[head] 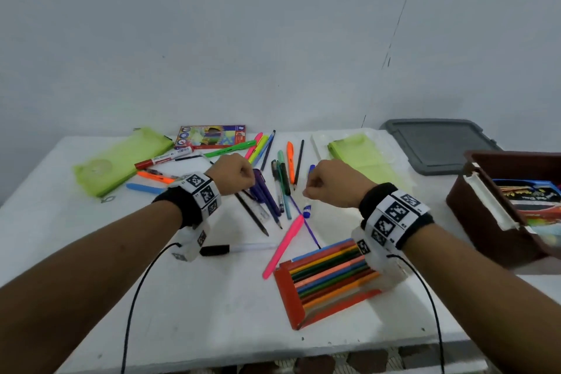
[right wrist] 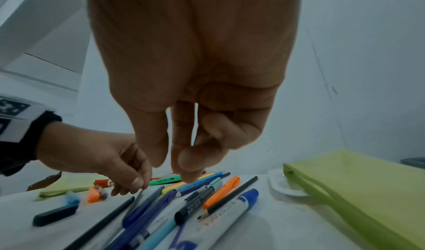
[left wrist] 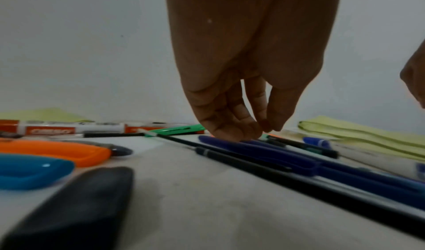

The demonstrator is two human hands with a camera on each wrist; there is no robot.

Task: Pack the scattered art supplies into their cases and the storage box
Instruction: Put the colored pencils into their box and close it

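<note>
Counter [head: 194, 307]: white, strewn with pens.
Left grip [head: 235, 173]: fingers curled down, tips touching purple pen [head: 263, 191]; hold unclear.
Right grip [head: 329, 181]: fingertips pinched together, empty, just above the pens.

Two green pouches [head: 121, 158], one brown box [head: 473, 215], one grey lid [head: 437, 146], one pencil tray [head: 288, 297]

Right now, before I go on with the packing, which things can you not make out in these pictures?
- Left hand grip: in the head view its back hides the fingertips; the dim left wrist view does not settle whether they pinch or only touch the blue pen.
- Storage box contents: cut off by the head view's right edge.
- Open pencil case far end: hidden behind the right wrist band.
</note>
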